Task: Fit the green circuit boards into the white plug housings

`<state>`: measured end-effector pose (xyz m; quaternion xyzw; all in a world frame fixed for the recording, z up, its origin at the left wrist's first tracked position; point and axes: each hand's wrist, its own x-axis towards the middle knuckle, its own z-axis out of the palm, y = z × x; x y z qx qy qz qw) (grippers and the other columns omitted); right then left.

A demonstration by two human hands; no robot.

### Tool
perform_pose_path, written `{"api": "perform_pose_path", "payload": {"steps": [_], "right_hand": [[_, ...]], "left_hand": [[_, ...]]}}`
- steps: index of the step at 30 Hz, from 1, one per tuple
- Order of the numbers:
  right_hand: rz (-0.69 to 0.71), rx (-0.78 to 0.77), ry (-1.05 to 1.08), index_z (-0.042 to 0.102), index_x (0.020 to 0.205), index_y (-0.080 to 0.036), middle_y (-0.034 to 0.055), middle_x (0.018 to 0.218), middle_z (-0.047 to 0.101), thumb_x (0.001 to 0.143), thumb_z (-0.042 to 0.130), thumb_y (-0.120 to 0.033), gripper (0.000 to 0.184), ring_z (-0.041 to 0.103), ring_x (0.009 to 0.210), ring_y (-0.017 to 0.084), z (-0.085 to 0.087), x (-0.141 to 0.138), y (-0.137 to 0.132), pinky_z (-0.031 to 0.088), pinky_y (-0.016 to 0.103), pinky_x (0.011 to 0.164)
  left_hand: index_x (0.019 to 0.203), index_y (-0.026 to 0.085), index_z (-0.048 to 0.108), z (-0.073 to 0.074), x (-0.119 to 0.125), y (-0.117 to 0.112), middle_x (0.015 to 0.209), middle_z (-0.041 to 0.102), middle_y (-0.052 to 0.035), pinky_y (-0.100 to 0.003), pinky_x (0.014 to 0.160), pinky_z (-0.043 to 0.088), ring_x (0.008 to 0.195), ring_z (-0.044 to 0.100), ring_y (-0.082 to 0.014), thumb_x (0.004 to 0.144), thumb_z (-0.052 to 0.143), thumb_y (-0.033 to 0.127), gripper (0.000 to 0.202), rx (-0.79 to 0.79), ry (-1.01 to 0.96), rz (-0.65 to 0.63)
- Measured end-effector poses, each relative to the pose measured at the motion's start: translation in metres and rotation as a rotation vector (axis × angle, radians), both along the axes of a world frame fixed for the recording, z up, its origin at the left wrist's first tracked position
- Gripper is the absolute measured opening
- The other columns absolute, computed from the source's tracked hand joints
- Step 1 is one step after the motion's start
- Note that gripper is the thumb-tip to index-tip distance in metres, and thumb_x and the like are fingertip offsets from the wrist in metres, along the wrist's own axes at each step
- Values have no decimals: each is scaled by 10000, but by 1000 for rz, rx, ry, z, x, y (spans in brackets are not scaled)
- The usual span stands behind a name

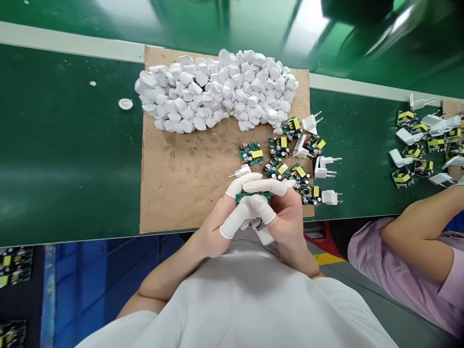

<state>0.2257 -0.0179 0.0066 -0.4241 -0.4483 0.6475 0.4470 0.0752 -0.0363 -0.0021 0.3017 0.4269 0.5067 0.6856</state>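
Between my two hands, close to my chest, is a green circuit board [253,197], largely covered by fingers. My left hand [234,212] grips its left side, thumb and fingers in white finger cots. On the other side my right hand [281,205] presses the same board, its covered thumb meeting the left one. A white plug housing [264,233] hangs below the hands, apparently wired to the board. Just beyond my fingers lie a white plug [240,171] and a loose circuit board [251,153] with a yellow transformer.
White putty-like lumps [217,92] are heaped along the back of the cardboard sheet [174,183]. Several boards with plugs [300,169] lie at its right edge. A white round piece [125,104] sits left on the green table [65,159]. A co-worker's arm [420,232] is at right, near more boards [413,152].
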Motion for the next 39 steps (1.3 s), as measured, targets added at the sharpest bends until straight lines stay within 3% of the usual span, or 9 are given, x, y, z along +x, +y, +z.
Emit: {"api": "perform_pose_path", "payload": {"steps": [3,9,14,19,22,25,30,34,39], "right_hand": [[-68,-51,-14,779,1078,-264,49,1005,833,983,813,-604,355,748,676,198,5,2,0,660,327,557],[49,4,22,715,1362,-314,65,1326,802,975,794,-668,530,810,1125,307,9,14,-2,739,444,895],[187,31,41,676,1433,-340,38,1338,805,1034,777,-522,450,834,982,256,1,24,-2,739,413,847],[195,46,46,697,1423,-302,51,1229,835,1014,803,-523,476,833,877,248,0,23,1,742,402,772],[86,141,-33,755,1302,-288,57,1248,839,1003,821,-533,392,833,1052,267,-2,16,3,729,404,919],[35,231,-122,774,1266,-305,43,1251,845,1053,778,-480,276,841,1021,245,-4,14,4,723,378,910],[-49,714,-366,548,1643,-349,71,1447,784,1106,682,-294,557,806,1208,275,4,21,9,689,446,1011],[0,1095,-556,577,1602,-283,102,1391,811,1128,546,-222,479,805,1202,266,9,24,20,687,446,974],[107,1123,-540,633,1465,-264,142,1466,767,1051,601,-209,419,645,1496,311,9,26,24,568,562,1226]], "left_hand": [[1451,273,765,10,-2,2,917,773,-70,-329,639,617,701,703,-222,901,893,485,603,1,-43,-121],[1393,233,813,15,-1,4,746,730,-40,-271,474,527,513,564,-151,912,871,541,575,-26,-17,-39],[1369,253,829,10,1,3,827,777,-61,-258,445,526,523,591,-149,873,905,534,575,-25,-33,-21],[1421,257,809,0,0,-2,1097,856,-119,-300,568,611,657,709,-192,1004,750,574,528,133,135,15],[1476,264,774,-3,-2,-3,1233,852,-128,-356,765,675,879,801,-256,1042,715,532,514,201,262,10],[1481,285,763,-2,-1,-1,1322,828,-126,-385,872,688,1012,820,-280,1022,749,526,519,173,221,0],[1176,274,860,-5,4,4,1053,854,-80,-303,698,647,838,785,-216,915,841,625,439,129,165,362],[771,207,809,-5,8,2,599,715,-55,-375,627,654,768,783,-293,865,804,784,585,-30,-33,98],[914,278,860,4,9,4,776,813,-40,-387,657,688,779,812,-273,857,835,756,483,-130,-264,-43]]}}
